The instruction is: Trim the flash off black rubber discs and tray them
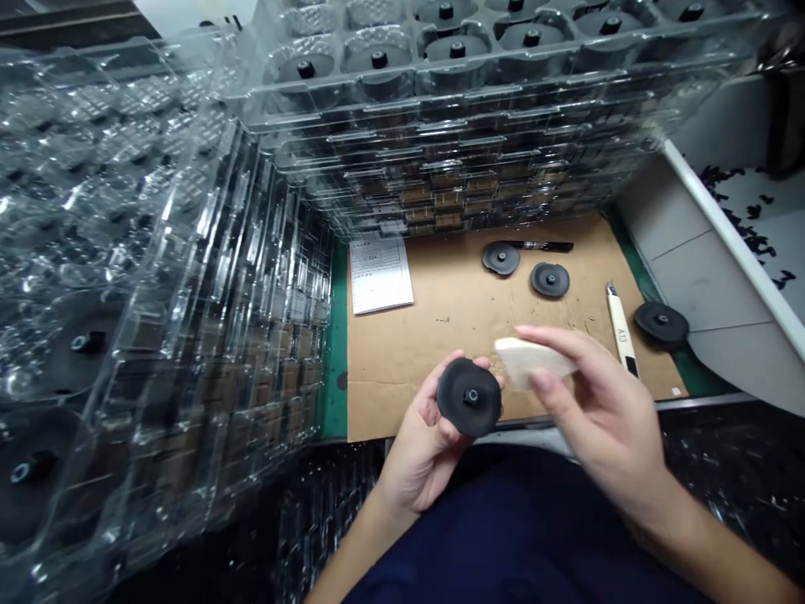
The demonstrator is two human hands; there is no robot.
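My left hand (423,453) grips a round black disc (458,409) by its edge, its raised centre stud facing up. Just to the right, my right hand (607,411) pinches a folded off-white cloth or pad (528,361) between thumb and fingers; motion blurs it a little. The pad is close to the disc but apart from it. Beyond my hands, similar black parts lie on the cardboard: one black disc (501,258) near a black marker pen (547,246), and another disc (550,280) to its right.
Clear plastic trays (402,109) holding black discs are stacked high at the back, with another stack (207,294) at left. A white paper pad (381,275), a utility knife (621,329) and a further black disc (660,324) lie around the cardboard (440,335). Black scraps (745,218) lie right.
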